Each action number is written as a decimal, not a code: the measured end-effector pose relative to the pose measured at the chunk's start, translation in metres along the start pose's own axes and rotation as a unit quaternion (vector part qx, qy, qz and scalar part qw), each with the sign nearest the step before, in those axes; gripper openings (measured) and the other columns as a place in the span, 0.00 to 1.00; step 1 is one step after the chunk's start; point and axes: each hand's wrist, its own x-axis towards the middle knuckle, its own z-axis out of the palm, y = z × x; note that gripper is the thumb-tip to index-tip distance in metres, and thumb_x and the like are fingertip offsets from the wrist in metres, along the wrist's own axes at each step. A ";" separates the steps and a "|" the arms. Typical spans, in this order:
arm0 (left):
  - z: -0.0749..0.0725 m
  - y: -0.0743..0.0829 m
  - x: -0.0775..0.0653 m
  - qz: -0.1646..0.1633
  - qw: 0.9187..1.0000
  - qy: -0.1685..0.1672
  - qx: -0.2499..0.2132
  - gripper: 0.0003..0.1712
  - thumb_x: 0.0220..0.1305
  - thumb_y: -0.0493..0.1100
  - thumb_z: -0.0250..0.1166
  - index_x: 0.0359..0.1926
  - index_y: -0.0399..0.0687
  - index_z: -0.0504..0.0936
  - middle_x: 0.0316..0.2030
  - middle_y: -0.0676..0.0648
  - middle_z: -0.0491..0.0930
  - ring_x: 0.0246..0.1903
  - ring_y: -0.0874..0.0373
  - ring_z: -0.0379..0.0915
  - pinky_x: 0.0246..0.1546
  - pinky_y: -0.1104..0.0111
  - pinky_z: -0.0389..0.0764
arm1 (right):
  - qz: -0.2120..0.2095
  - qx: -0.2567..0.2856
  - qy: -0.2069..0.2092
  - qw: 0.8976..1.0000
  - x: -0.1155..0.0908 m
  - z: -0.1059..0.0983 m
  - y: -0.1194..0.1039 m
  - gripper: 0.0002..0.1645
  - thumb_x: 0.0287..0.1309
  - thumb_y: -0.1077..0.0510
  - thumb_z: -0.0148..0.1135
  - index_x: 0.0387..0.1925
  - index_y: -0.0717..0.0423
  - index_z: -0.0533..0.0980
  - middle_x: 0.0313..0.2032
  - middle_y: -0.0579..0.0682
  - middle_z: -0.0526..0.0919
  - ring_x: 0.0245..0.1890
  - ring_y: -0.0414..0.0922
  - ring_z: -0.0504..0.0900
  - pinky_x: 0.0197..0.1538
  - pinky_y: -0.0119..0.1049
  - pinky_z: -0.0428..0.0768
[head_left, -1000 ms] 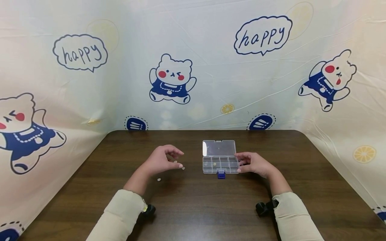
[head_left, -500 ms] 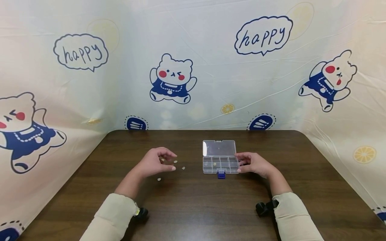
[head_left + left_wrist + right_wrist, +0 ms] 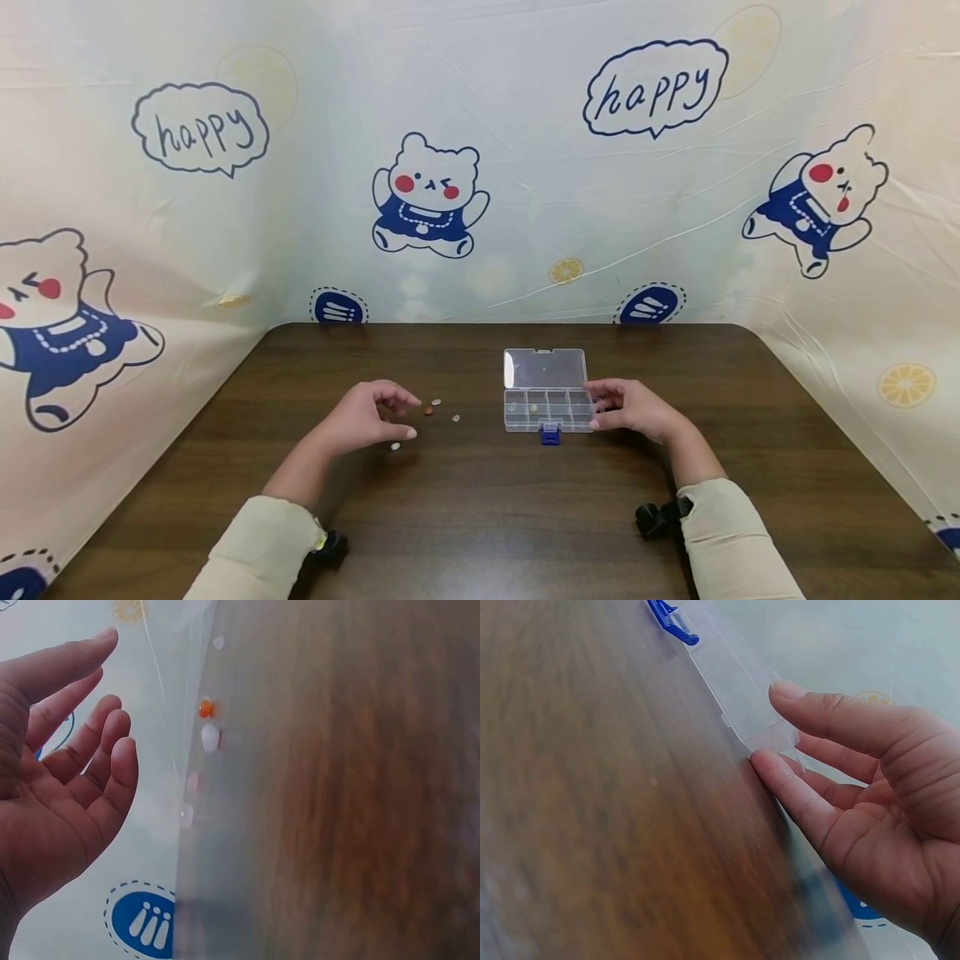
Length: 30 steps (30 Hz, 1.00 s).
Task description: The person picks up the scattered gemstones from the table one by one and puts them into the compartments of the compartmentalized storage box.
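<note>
Scattered on the table, small rounded pebbles: 1 glossy orange pebble (image 3: 428, 410), 1 pale pebble (image 3: 437, 402) just beside, 1 greyish pebble (image 3: 456, 417) farther toward the box, and 1 smooth white pebble (image 3: 395, 447) closer to the wearer. In the left wrist view, 5 in a loose line, including 1 oval and milky, 1 pinkish and blurred.

To the right, well apart from the pebbles, a clear, thin-walled plastic box (image 3: 517, 428), rectangular, divided into 4 columns and 2 rows, with see-through lid (image 3: 544, 369) raised on the far side and shiny blue latch (image 3: 551, 436) at the front. Inside, in the 2nd column from the left, a tiny yellowish bead (image 3: 534, 408); exact row too small to tell.

Readable on the smooth, creased, pale backdrop (image 3: 525, 100): "happy", 2 times, in cloud-shaped bubbles, among printed bears and orange slices.

Just left of the orange pebble, the left hand (image 3: 367, 417), released, with fingers loosely bent and thumb apart; white pebble just in front of the thumb. At the box's right end, the right hand (image 3: 633, 408), grasping the box between thumb and fingers.

Around both forearms, cream fabric sleeves (image 3: 255, 542); at the wrists, black devices (image 3: 657, 518). Beneath everything, a dark brown wood-grain table (image 3: 480, 517) with rounded far corners.
</note>
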 end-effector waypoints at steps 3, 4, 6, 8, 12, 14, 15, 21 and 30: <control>-0.002 -0.005 -0.002 0.000 1.000 -0.002 0.003 0.21 0.50 0.40 0.78 0.46 0.41 0.85 0.41 0.41 0.80 0.41 0.49 0.74 0.40 0.63 0.79 | 0.000 -0.002 0.001 1.000 0.000 0.000 0.000 0.42 0.50 0.64 0.74 0.65 0.71 0.65 0.54 0.66 0.76 0.46 0.51 0.78 0.43 0.33 0.80; -0.003 -0.006 -0.003 0.000 1.000 -0.004 0.005 0.21 0.50 0.40 0.78 0.46 0.41 0.85 0.43 0.41 0.81 0.41 0.49 0.74 0.39 0.63 0.79 | 0.000 -0.003 0.001 1.000 0.000 0.000 0.000 0.42 0.50 0.64 0.74 0.64 0.71 0.65 0.54 0.66 0.76 0.46 0.51 0.78 0.43 0.33 0.80; -0.004 -0.008 -0.004 -0.007 1.000 -0.004 0.004 0.20 0.49 0.39 0.78 0.45 0.42 0.85 0.46 0.43 0.82 0.43 0.49 0.75 0.37 0.64 0.79 | 0.000 -0.005 0.000 1.000 0.000 0.001 0.000 0.42 0.50 0.64 0.74 0.64 0.71 0.65 0.54 0.66 0.76 0.46 0.51 0.78 0.43 0.33 0.80; -0.006 -0.010 -0.005 -0.015 1.000 -0.013 0.002 0.21 0.48 0.39 0.78 0.45 0.42 0.85 0.48 0.44 0.81 0.44 0.49 0.75 0.37 0.64 0.78 | 0.002 -0.004 0.000 1.000 0.000 0.001 0.000 0.42 0.50 0.64 0.73 0.64 0.71 0.65 0.54 0.66 0.76 0.46 0.51 0.78 0.43 0.33 0.80; -0.010 -0.016 -0.004 -0.040 0.998 -0.048 0.001 0.21 0.47 0.37 0.78 0.45 0.43 0.85 0.46 0.45 0.81 0.43 0.50 0.75 0.38 0.64 0.78 | 0.005 0.000 0.000 1.000 0.000 0.002 0.000 0.42 0.50 0.65 0.74 0.65 0.71 0.65 0.54 0.66 0.75 0.47 0.52 0.78 0.43 0.33 0.80; -0.012 -0.020 -0.004 -0.049 0.996 -0.073 0.003 0.21 0.46 0.37 0.79 0.45 0.44 0.85 0.44 0.46 0.81 0.40 0.52 0.74 0.39 0.63 0.78 | 0.005 -0.002 -0.001 1.000 0.000 0.001 0.000 0.42 0.50 0.65 0.74 0.65 0.71 0.65 0.55 0.67 0.75 0.47 0.53 0.78 0.44 0.33 0.80; -0.013 -0.022 -0.003 -0.051 0.995 -0.086 0.003 0.21 0.46 0.37 0.79 0.44 0.44 0.85 0.43 0.47 0.81 0.39 0.52 0.74 0.39 0.64 0.79 | 0.006 -0.001 0.000 1.000 0.000 0.001 0.000 0.43 0.50 0.65 0.74 0.65 0.71 0.65 0.55 0.67 0.75 0.47 0.53 0.78 0.44 0.33 0.80; -0.016 -0.029 -0.001 -0.044 0.990 -0.131 -0.006 0.18 0.46 0.34 0.78 0.41 0.43 0.86 0.38 0.49 0.83 0.35 0.54 0.74 0.36 0.66 0.80 | 0.012 -0.003 0.007 1.000 0.001 0.001 0.000 0.43 0.49 0.64 0.74 0.65 0.70 0.66 0.55 0.65 0.76 0.47 0.52 0.78 0.44 0.34 0.80; -0.013 -0.032 0.005 -0.025 0.985 -0.170 0.027 0.13 0.49 0.33 0.76 0.39 0.44 0.89 0.32 0.50 0.84 0.30 0.56 0.74 0.32 0.66 0.79 | 0.016 -0.004 0.012 1.000 -0.001 0.001 0.000 0.42 0.50 0.64 0.74 0.65 0.68 0.66 0.55 0.64 0.76 0.46 0.52 0.77 0.43 0.34 0.80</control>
